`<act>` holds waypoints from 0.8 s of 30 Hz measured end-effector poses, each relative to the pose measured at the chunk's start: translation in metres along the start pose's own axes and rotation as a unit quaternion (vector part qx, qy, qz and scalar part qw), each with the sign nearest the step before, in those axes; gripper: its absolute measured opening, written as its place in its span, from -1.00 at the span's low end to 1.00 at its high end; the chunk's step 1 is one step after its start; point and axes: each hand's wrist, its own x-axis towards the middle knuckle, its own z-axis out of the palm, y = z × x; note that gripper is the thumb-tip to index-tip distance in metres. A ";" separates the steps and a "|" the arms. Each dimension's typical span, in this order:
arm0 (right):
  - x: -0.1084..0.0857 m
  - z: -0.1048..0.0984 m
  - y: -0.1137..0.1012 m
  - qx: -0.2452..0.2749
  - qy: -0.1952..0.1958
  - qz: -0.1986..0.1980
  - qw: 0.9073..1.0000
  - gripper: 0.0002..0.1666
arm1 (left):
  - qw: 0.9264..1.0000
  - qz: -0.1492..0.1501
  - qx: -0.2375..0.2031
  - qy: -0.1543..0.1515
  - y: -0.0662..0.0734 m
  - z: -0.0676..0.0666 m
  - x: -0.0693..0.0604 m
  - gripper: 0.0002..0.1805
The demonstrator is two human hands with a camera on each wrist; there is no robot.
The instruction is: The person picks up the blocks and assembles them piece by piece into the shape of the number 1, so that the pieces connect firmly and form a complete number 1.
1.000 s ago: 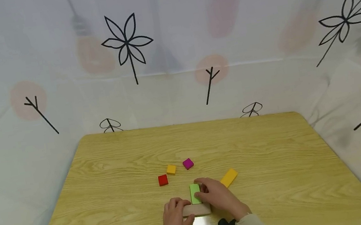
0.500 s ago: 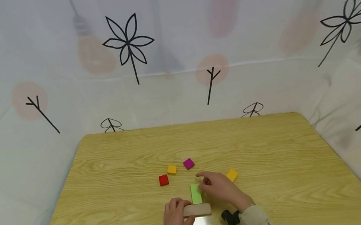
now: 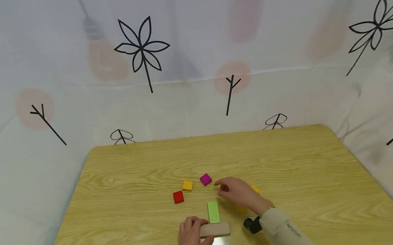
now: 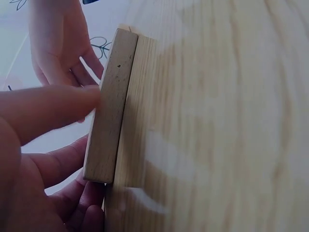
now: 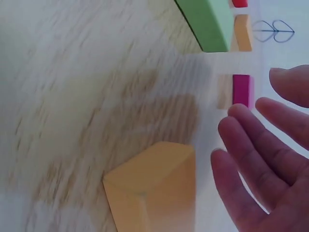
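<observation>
In the head view, a plain wooden block (image 3: 219, 230) lies crosswise near the front of the table. My left hand (image 3: 191, 241) holds its left end, with the thumb (image 4: 58, 108) against the near face and the fingers behind. Standing out from the block's far side is a green block (image 3: 213, 212). My right hand (image 3: 239, 193) hovers to the right of the green block, its fingers loosely bent around nothing. Its fingertips are nearest a small magenta block (image 3: 206, 179). Beneath this hand lies a long yellow block (image 5: 149, 188), mostly hidden by it in the head view.
A small yellow block (image 3: 187, 185) and a red block (image 3: 178, 197) lie left of the magenta one. The wood-grain table (image 3: 131, 171) ends at a patterned cloth (image 3: 186, 107) behind and at the sides. A black device (image 3: 252, 226) sits at the right wrist.
My right hand has let go of the green block and moved away from it, up and to the right, over the long yellow block. My left hand stays on the wooden block.
</observation>
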 end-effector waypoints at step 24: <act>0.013 0.002 0.001 -0.017 -0.015 -0.003 1.000 -0.63 | 1.000 0.000 -0.007 -0.003 -0.001 0.000 0.001 -0.70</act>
